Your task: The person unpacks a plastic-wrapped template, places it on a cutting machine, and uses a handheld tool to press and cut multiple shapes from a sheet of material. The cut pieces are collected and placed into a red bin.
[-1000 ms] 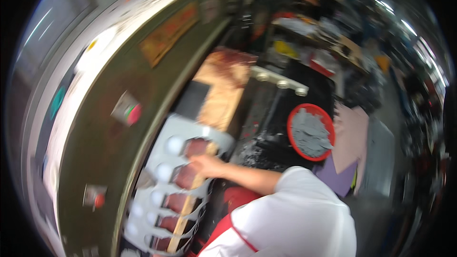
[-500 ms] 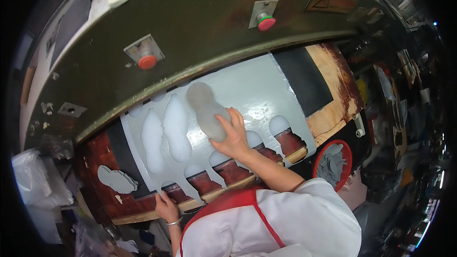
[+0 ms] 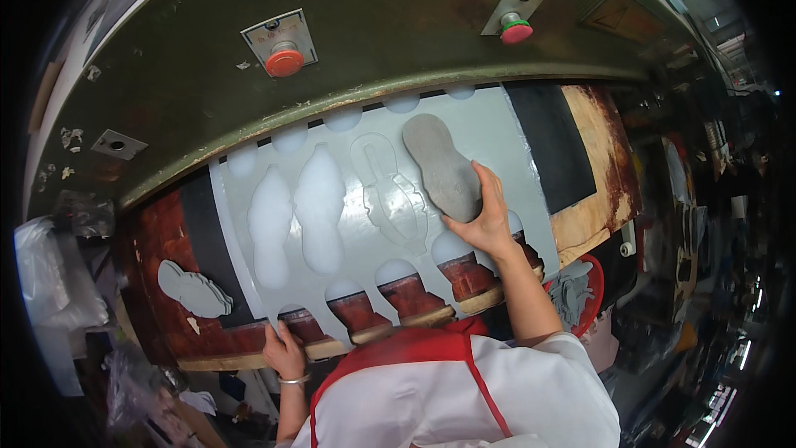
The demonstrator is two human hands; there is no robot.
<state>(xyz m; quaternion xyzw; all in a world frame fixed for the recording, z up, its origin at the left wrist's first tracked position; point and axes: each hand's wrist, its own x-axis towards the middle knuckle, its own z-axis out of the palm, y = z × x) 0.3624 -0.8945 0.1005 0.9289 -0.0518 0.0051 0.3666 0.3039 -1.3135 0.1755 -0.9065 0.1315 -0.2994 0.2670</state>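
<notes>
A grey, shoe-sole-shaped cutting die (image 3: 438, 158) rests on a pale grey sheet (image 3: 497, 145). My right hand (image 3: 487, 220) grips its near end, with the thumb on the near edge and the fingers along the right side. Left of the die, a cut sole outline (image 3: 388, 199) shows in the sheet. Farther left are two whitish sole-shaped openings (image 3: 319, 207). My left hand (image 3: 284, 353) pinches the sheet's near edge at the front left. Rounded cut-outs line the sheet's near and far edges.
Above the far edge runs a green machine beam (image 3: 381, 25) with a red button (image 3: 284, 60) and a pink button (image 3: 516, 31). Cut grey pieces (image 3: 195, 290) are stacked at left. A red bin (image 3: 593, 299) with grey scraps stands at right.
My right hand has moved the die rightward, and a cut outline now shows where it lay. My left hand stays on the sheet's edge. The view has shifted slightly.
</notes>
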